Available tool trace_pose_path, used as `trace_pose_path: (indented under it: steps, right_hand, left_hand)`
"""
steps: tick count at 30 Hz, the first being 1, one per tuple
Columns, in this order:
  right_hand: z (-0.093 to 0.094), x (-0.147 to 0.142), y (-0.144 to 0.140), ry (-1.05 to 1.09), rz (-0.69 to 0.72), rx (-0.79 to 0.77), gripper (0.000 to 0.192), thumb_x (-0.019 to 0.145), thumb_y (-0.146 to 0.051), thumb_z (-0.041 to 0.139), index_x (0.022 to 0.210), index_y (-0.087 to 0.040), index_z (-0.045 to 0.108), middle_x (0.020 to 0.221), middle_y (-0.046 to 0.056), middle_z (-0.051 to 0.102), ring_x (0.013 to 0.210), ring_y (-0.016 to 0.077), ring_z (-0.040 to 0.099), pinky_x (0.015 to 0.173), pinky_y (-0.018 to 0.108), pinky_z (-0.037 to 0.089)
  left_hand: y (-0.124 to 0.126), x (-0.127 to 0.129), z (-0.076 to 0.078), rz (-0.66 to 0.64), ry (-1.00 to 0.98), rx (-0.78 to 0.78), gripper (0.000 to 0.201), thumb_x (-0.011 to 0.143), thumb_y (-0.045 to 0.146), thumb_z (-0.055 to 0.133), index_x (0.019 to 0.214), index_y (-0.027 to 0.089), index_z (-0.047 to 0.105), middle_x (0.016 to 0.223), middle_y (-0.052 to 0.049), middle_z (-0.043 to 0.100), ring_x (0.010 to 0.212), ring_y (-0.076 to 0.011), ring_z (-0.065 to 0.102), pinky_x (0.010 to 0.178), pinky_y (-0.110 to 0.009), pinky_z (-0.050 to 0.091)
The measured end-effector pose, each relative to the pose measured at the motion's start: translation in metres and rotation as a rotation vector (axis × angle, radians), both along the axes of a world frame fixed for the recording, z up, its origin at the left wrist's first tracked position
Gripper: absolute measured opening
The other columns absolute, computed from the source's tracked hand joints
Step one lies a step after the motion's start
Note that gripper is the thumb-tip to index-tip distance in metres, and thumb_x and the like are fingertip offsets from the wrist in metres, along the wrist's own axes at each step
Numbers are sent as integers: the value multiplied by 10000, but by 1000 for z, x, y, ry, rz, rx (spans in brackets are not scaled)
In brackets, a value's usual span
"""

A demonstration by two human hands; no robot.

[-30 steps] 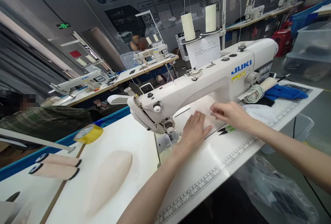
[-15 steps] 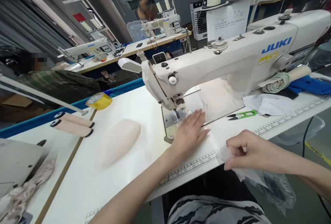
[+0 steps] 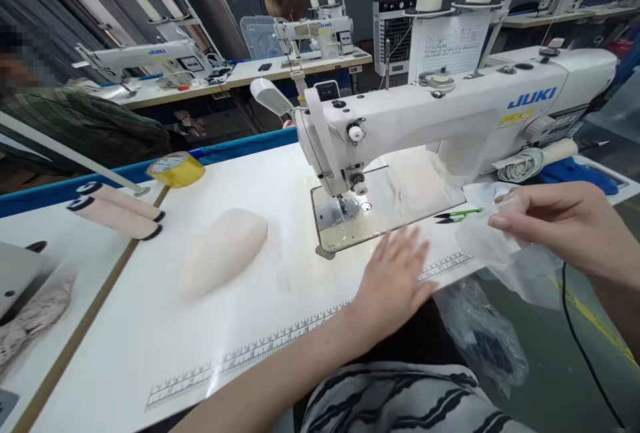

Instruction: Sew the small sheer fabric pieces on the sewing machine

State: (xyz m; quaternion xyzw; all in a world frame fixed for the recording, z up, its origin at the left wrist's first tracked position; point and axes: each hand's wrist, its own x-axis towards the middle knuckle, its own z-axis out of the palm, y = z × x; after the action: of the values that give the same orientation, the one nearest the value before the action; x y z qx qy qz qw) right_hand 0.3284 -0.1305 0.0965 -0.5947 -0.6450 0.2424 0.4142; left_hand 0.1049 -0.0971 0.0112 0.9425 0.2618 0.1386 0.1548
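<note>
My left hand (image 3: 395, 280) lies flat with fingers spread on the white table (image 3: 210, 340), just in front of the needle plate (image 3: 350, 216) of the white JUKI sewing machine (image 3: 450, 113). My right hand (image 3: 555, 220) is lifted off the table's right end and pinches a thin, translucent white piece of fabric (image 3: 487, 240) that hangs below the fingers. A pale cream fabric piece (image 3: 417, 180) lies on the machine bed under the arm. Green thread snips (image 3: 457, 215) rest on the table next to the held fabric.
A cream padded piece (image 3: 223, 250) lies left of the machine. Two pale tubes (image 3: 115, 210) and a yellow tape roll (image 3: 175, 168) sit at the far left. A clear plastic bag (image 3: 480, 333) hangs below the table edge. A person in a plaid shirt (image 3: 75, 126) sits beyond.
My right hand left the machine bed, dropped toward the table's front edge, then rose to the right holding the thin white fabric. My left hand slid back from the presser foot toward me.
</note>
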Motion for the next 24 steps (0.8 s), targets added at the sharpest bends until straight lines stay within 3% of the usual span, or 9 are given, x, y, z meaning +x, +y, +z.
trace_pose_path:
  steps: [2, 5, 8, 10, 12, 15, 18, 19, 24]
  right_hand:
    - [-2, -4, 2, 1, 29, 19, 396, 726, -452, 724, 506, -212, 498, 521, -10, 470, 501, 132, 371, 473, 292, 259]
    - [-8, -17, 8, 29, 99, 67, 417, 774, -413, 689, 506, -201, 450, 480, -39, 388, 469, 103, 319, 450, 271, 244]
    - [-12, -32, 14, 72, 126, 135, 467, 795, -387, 672, 487, -187, 384, 468, -55, 324, 458, 78, 289, 441, 255, 227]
    - [-12, -42, 17, 99, 126, 171, 477, 794, -374, 677, 480, -180, 374, 467, -59, 317, 462, 69, 289, 445, 249, 226]
    - [-9, -49, 20, 136, 131, 210, 482, 789, -367, 682, 472, -178, 372, 453, -64, 311, 459, 63, 284, 443, 246, 222]
    - [-2, -54, 25, 187, 173, 258, 500, 784, -375, 687, 465, -177, 358, 450, -70, 301, 453, 55, 273, 433, 242, 210]
    - [4, -52, 23, 177, 214, 271, 508, 791, -370, 685, 468, -176, 344, 456, -73, 293, 452, 50, 272, 431, 239, 209]
    - [5, -50, 21, 168, 213, 275, 509, 794, -368, 683, 470, -177, 341, 458, -73, 290, 454, 50, 269, 431, 240, 207]
    - [4, -39, 10, 138, 175, 313, 511, 800, -333, 683, 466, -176, 329, 457, -76, 277, 456, 49, 241, 430, 246, 191]
  left_hand:
    - [-4, 0, 0, -27, -12, -54, 639, 903, 516, 472, 1395, 115, 400, 1479, -159, 346, 1398, -325, 261, 1141, -546, 225]
    - [-21, 0, 5, -430, -106, -234, 366, 888, 446, 553, 1190, 246, 605, 1170, -6, 675, 1126, -191, 606, 1106, -355, 355]
    - [-25, -2, 10, -150, -252, -228, 201, 925, 310, 502, 957, 229, 684, 903, 5, 739, 853, -150, 685, 908, -291, 504]
    - [-17, 1, 7, 173, -305, -67, 227, 926, 285, 484, 1038, 188, 657, 1079, -64, 701, 1035, -214, 635, 961, -380, 475]
    - [-13, 11, 0, 287, -216, 69, 412, 908, 361, 515, 1228, 104, 556, 1339, -165, 534, 1279, -314, 458, 1081, -517, 339]
    - [-33, 29, -14, -20, -85, 31, 626, 848, 539, 551, 1305, 116, 487, 1400, -162, 472, 1306, -329, 425, 1078, -501, 355]
    - [-69, 35, -29, -654, -16, -154, 390, 903, 528, 473, 1204, 298, 562, 1140, 51, 685, 1048, -134, 641, 915, -229, 498]
    - [-77, 34, -35, -739, 12, -163, 323, 916, 498, 466, 1139, 307, 600, 1038, 73, 718, 966, -111, 669, 867, -197, 511]
    - [-64, 19, -51, -286, -148, 406, 290, 911, 168, 483, 1177, 158, 597, 1302, -84, 586, 1268, -243, 488, 1095, -423, 351]
